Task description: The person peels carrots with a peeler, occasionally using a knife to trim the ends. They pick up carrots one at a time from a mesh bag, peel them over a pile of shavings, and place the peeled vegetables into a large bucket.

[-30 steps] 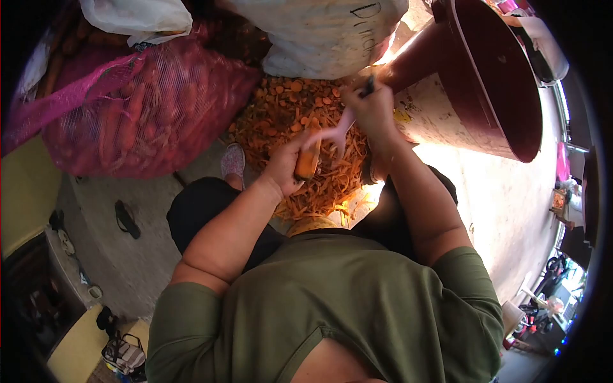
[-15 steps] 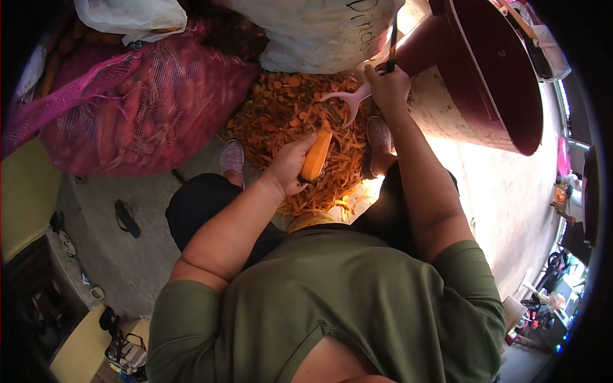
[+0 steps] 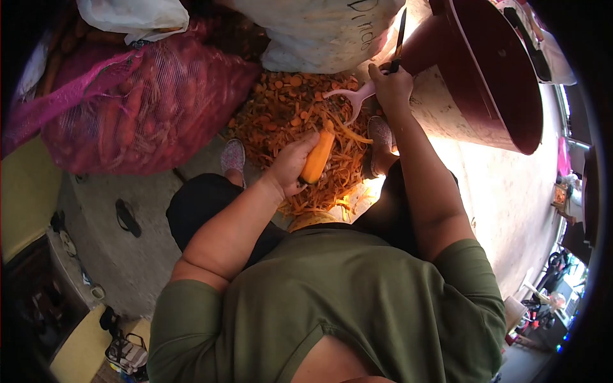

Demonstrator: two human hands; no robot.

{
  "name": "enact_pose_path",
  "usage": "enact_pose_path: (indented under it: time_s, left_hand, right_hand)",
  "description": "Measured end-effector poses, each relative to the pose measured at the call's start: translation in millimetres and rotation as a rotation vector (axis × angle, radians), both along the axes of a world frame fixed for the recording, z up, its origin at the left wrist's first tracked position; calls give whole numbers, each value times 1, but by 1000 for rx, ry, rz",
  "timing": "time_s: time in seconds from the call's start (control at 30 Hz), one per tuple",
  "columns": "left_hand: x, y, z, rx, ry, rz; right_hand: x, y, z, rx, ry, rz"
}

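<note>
My left hand (image 3: 295,161) is closed around a thick, peeled carrot (image 3: 317,158), its dark end toward me and its narrow tip pointing away. My right hand (image 3: 392,90) grips a pink Y-shaped peeler (image 3: 353,99), whose forked head is a little beyond the carrot and apart from it. A knife (image 3: 400,41) with a dark handle is also in that hand, blade pointing up and away. Beneath both hands lies a heap of orange carrot peels and cut ends (image 3: 271,115). One long peel strip (image 3: 351,133) stretches right from near the carrot's tip.
A pink mesh sack (image 3: 147,105) full of carrots stands at the left. A white sack (image 3: 313,32) with handwriting is behind the peels. At the right, a large dark red tub (image 3: 472,83) leans on its side. A dark slipper (image 3: 128,218) lies on the floor.
The carrot has turned slightly in my left hand, and a long peel strip now shows beside its tip. My right hand has shifted slightly right with the peeler and knife.
</note>
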State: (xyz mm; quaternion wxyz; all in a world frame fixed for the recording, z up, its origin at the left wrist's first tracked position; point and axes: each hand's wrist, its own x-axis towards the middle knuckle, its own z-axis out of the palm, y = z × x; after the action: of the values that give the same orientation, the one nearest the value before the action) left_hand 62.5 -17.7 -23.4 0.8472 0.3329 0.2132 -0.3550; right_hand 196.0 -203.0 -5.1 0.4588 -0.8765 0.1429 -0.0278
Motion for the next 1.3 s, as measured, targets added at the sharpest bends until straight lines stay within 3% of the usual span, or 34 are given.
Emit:
enact_pose_path:
  time_s: [0.17,0.3,0.33,0.43,0.47,0.5,0.53,0.57,0.63,0.73,0.93,1.13,1.23,1.3]
  left_hand:
    - [7,2,9,171,-40,24]
    - [5,7,9,107,-188,-64]
    - [6,9,10,152,-225,-55]
    - [12,17,11,404,-364,-30]
    - [13,20,8,542,-445,-63]
    - [14,24,3,681,-525,-99]
    - [16,29,-8,763,-578,-140]
    - [14,32,-17,813,-561,-145]
    - [14,32,-17,909,-526,-152]
    - [15,27,-16,877,-567,-1]
    - [20,28,-2,1127,-512,-238]
    - [16,25,0,1261,-706,-238]
    - [16,32,-6,1057,-705,-253]
    - [17,36,-4,745,-534,-277]
  right_hand:
    - [-14,17,-8,-48,-78,175]
    - [8,-10,-5,-138,-103,-8]
    - [8,-10,-1,-28,102,-64]
    - [-2,3,-6,-8,404,262]
    - [-20,11,-14,39,244,470]
    - [-29,19,-8,-83,514,620]
    - [-39,22,-10,-36,602,745]
    - [-51,21,-23,-3,527,858]
    - [-61,26,6,7,587,946]
    - [-61,24,-3,-144,626,1029]
    - [-60,25,0,-139,712,1011]
    - [-61,23,-16,29,618,1051]
    - [-58,21,-12,73,601,1098]
    - [-56,20,-10,87,638,1121]
